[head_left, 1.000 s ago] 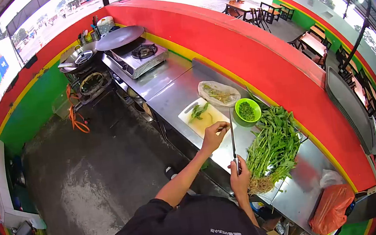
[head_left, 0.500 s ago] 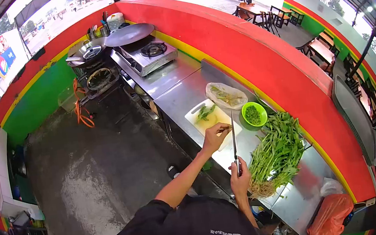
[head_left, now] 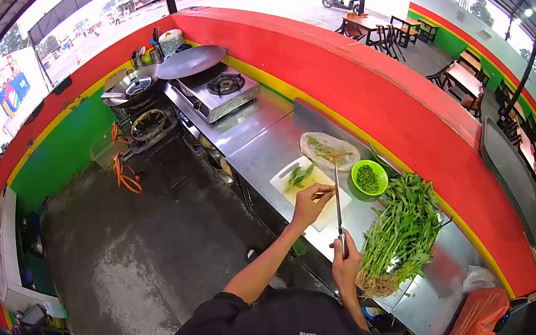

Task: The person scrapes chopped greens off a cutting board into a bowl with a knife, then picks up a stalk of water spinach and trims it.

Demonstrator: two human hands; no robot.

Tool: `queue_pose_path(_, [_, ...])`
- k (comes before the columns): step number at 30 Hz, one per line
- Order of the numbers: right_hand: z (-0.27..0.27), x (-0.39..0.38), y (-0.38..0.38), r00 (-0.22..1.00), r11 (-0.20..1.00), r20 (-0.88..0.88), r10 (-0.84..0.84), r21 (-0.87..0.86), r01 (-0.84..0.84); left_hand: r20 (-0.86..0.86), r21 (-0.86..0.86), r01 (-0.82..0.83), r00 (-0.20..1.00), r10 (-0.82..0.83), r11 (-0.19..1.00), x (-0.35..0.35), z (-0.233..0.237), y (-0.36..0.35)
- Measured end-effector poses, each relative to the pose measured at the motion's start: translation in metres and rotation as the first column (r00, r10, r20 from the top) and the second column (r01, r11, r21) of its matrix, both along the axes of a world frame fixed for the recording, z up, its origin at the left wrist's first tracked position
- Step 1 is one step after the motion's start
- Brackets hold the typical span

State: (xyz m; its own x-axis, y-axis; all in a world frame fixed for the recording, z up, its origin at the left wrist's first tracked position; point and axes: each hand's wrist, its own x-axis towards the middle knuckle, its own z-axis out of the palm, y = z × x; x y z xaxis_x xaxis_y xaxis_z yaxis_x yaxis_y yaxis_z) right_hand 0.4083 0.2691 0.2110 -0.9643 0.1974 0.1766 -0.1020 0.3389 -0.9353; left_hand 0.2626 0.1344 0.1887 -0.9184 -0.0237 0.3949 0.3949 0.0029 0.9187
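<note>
My right hand (head_left: 346, 261) is wrapped round the handle of a knife (head_left: 338, 202), its blade pointing away from me over the right side of the white cutting board (head_left: 281, 180). Fingers pinched, my left hand (head_left: 311, 205) is over the board just left of the blade; the small thing at its fingertips is too small to make out. A few green leaves (head_left: 300, 176) lie at the board's far end. To the right of the knife is a bright green bowl (head_left: 370, 196) of chopped greens. A big bunch of leafy stems with roots (head_left: 399, 228) lies beside my right hand.
Behind the board an open clear plastic bag (head_left: 310, 143) holds plant trimmings. Farther along the steel counter (head_left: 257, 132) stands a gas stove (head_left: 223, 102) with a large wok lid (head_left: 191, 62). A red wall (head_left: 336, 72) borders the counter. An orange bag (head_left: 477, 316) sits at the near right.
The whole view has shifted slightly, so the scene sits a little lower and to the right. Both hands and the knife keep nearly the same place over the board.
</note>
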Motion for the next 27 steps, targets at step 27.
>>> queue_pose_path(27, [-0.012, -0.012, 0.009, 0.998, 1.0, -0.068, 0.004, 0.021, -0.003, 0.025, 0.042, -0.011, 1.0, 0.01, 0.999, 0.0, -0.009, 0.007])
